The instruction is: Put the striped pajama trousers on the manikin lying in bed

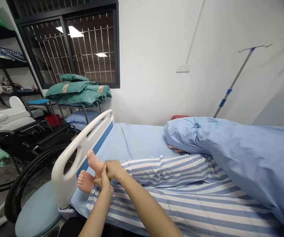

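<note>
A figure in blue-and-white striped trousers (171, 171) lies on a hospital bed (134, 141), bare feet toward the white footboard (78, 154). My right hand (114, 169) is closed round the ankle of the upper foot (94, 162). My left hand (105, 179) grips the same leg from underneath, just behind the heel, fingers wrapped. The lower foot (85, 181) rests on the sheet beside them. A light blue quilt (243, 154) covers the figure's upper body.
A wheelchair (21, 154) stands left of the footboard, with a blue round stool (37, 214) near it. Folded green blankets (79, 90) lie on a rack under the barred window. An IV pole (233, 82) leans by the wall. Shelves (1, 62) fill the far left.
</note>
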Tool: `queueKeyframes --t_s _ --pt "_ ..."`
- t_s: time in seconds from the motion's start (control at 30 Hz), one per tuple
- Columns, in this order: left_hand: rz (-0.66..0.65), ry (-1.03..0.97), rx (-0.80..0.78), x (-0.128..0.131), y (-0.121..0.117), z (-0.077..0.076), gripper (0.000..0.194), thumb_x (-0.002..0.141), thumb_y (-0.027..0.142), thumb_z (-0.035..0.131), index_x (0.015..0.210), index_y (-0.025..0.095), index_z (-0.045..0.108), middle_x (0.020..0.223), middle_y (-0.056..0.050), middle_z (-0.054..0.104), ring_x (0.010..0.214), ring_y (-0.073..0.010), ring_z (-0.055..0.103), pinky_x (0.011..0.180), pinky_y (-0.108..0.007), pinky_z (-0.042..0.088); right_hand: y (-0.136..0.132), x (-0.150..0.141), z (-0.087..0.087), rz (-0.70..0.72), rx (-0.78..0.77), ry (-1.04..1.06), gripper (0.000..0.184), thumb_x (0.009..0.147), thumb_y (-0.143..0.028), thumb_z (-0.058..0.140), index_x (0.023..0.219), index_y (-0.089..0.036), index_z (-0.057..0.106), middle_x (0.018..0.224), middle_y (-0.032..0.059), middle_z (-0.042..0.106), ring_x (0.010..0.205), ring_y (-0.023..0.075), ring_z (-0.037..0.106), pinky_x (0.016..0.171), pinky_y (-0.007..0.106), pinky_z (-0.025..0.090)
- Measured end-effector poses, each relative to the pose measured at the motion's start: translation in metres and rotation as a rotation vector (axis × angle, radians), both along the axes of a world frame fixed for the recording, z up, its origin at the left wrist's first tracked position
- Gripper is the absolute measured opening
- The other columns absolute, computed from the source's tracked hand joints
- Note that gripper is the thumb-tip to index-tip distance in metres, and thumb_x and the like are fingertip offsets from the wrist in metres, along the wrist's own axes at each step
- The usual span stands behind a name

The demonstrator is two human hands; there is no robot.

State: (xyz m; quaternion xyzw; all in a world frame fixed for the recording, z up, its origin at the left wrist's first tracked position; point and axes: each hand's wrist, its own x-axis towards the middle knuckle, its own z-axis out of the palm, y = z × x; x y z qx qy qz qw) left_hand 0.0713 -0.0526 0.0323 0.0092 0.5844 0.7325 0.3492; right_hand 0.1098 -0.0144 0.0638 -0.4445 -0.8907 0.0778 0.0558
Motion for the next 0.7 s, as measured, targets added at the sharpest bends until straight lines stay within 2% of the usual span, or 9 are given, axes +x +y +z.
queueKeyframes --t_s 0.13,0.3,0.4,0.47,0.53,0.6,0.7 --pt "-0.036 -0.008 0.050 -0.004 -0.004 -0.001 0.046 0.052 0.037 0.076 0.084 0.017 0.051 0.084 -0.002 0.062 0.080 -0.0229 0.065 0.055 -0.029 0.057 -0.002 0.000 0.003 -0.014 0.009 -0.001 0.041 0.068 -0.028 0.055 0.106 -0.013 0.051 0.097 0.0132 0.065 0.091 0.0281 0.062 0.080 0.041 0.045" --pt "-0.095 -0.015 0.075 -0.011 -0.005 -0.009 0.029 0.055 0.033 0.075 0.071 0.020 0.056 0.074 0.001 0.063 0.086 -0.0253 0.066 0.055 -0.031 0.056 -0.003 0.000 0.008 -0.015 -0.024 -0.007 0.052 0.060 -0.031 0.060 0.108 -0.014 0.051 0.098 0.0132 0.066 0.092 0.0284 0.063 0.081 0.041 0.046" --pt "-0.125 -0.024 0.077 -0.012 -0.004 -0.003 0.028 0.053 0.031 0.076 0.070 0.019 0.057 0.073 0.000 0.063 0.088 -0.0248 0.065 0.054 -0.028 0.056 -0.002 0.000 0.014 -0.022 -0.028 0.001 0.051 0.060 -0.031 0.059 0.108 -0.014 0.051 0.099 0.0131 0.066 0.092 0.0284 0.063 0.082 0.042 0.046" --pt "-0.107 -0.030 0.093 -0.010 -0.001 0.009 0.031 0.051 0.028 0.078 0.073 0.018 0.059 0.076 -0.001 0.064 0.089 -0.0244 0.065 0.056 -0.026 0.056 0.000 0.003 0.024 -0.031 -0.015 0.012 0.051 0.061 -0.031 0.059 0.108 -0.014 0.051 0.099 0.0131 0.066 0.092 0.0288 0.063 0.082 0.043 0.046" --pt "-0.078 -0.010 0.138 -0.005 0.005 0.026 0.035 0.050 0.027 0.078 0.078 0.017 0.060 0.081 -0.003 0.065 0.090 -0.0239 0.064 0.062 -0.028 0.057 0.004 0.009 0.042 -0.034 0.006 0.039 0.050 0.062 -0.032 0.058 0.108 -0.015 0.051 0.098 0.0125 0.066 0.091 0.0284 0.063 0.081 0.043 0.047" --pt "-0.080 0.051 0.216 0.002 0.013 0.050 0.040 0.050 0.030 0.079 0.083 0.014 0.061 0.087 -0.005 0.065 0.091 -0.0238 0.064 0.071 -0.032 0.057 0.009 0.020 0.070 -0.039 0.017 0.084 0.049 0.062 -0.033 0.058 0.107 -0.016 0.052 0.097 0.0111 0.067 0.090 0.0274 0.064 0.079 0.039 0.048" --pt "-0.117 0.204 0.358 0.020 0.028 0.101 0.049 0.052 0.037 0.078 0.088 0.009 0.060 0.095 -0.008 0.064 0.095 -0.0242 0.062 0.082 -0.037 0.054 0.017 0.046 0.128 -0.043 -0.001 0.173 0.048 0.058 -0.032 0.062 0.104 -0.017 0.055 0.096 0.0091 0.068 0.088 0.0263 0.064 0.070 0.032 0.050"
